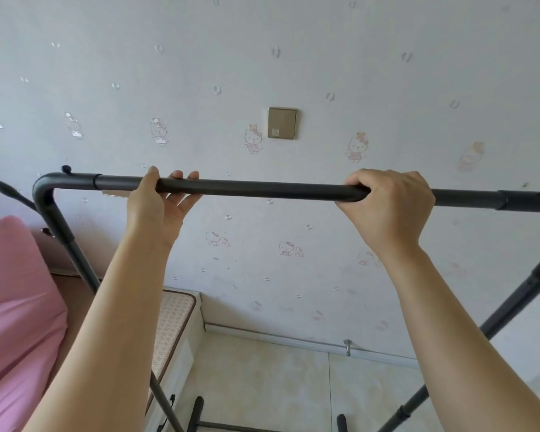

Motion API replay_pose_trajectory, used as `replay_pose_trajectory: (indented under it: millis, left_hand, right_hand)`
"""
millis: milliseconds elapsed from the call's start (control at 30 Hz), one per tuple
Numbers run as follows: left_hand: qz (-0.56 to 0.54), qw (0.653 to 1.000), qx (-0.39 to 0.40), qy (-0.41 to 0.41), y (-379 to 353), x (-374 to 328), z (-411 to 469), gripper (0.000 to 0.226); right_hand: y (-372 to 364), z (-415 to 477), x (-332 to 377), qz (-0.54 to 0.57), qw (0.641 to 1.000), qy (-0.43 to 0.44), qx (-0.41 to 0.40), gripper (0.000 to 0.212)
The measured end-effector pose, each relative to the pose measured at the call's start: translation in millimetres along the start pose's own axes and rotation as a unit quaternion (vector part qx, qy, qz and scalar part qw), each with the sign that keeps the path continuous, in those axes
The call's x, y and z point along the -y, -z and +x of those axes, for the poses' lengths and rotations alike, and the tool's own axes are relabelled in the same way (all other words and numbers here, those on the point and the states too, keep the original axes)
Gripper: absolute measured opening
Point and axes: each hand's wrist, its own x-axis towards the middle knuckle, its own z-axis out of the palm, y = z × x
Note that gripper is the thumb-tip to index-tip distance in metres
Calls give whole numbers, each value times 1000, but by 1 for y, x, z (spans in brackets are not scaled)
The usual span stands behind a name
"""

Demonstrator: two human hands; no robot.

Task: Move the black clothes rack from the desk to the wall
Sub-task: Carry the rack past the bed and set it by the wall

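The black clothes rack (pixel 262 188) fills the view, its top bar running level from left to right in front of the wall (pixel 325 73). My left hand (pixel 159 198) cups the bar from below near its left bend, palm toward me, thumb and fingers curled over the top. My right hand (pixel 390 201) is wrapped firmly over the bar right of centre. The rack's left leg slants down past my left forearm. Its right leg slants down at the far right. Parts of its base show at the bottom edge.
A bed with a pink cover (pixel 16 307) lies at the left, its mattress corner (pixel 175 319) close to the rack's left leg. A gold switch plate (pixel 282 123) is on the wall. A door stopper (pixel 348 347) sticks out at the skirting. Tiled floor (pixel 262 378) lies below.
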Motion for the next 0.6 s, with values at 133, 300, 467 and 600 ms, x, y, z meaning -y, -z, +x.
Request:
replay_pose_trajectory:
  millis: [133,300,467,600]
  left_hand:
    - [-1,1000,-7,-9,-12,10,20,10]
    - [-8,1000,-3,-12,-21,17,46,10]
    - [-12,1000,-10,-19,-25,20,69,11]
    - [-12,1000,-12,-27,-33,21,88,13]
  right_hand:
    - [-16,10,-9,1,1000,10,-10,17]
    - [-40,24,-18,3,1000,10,-11,17]
    - [-62,35,-19,7,1000,12,-17,16]
    - [-82,44,-20,9,1000,14,-21,17]
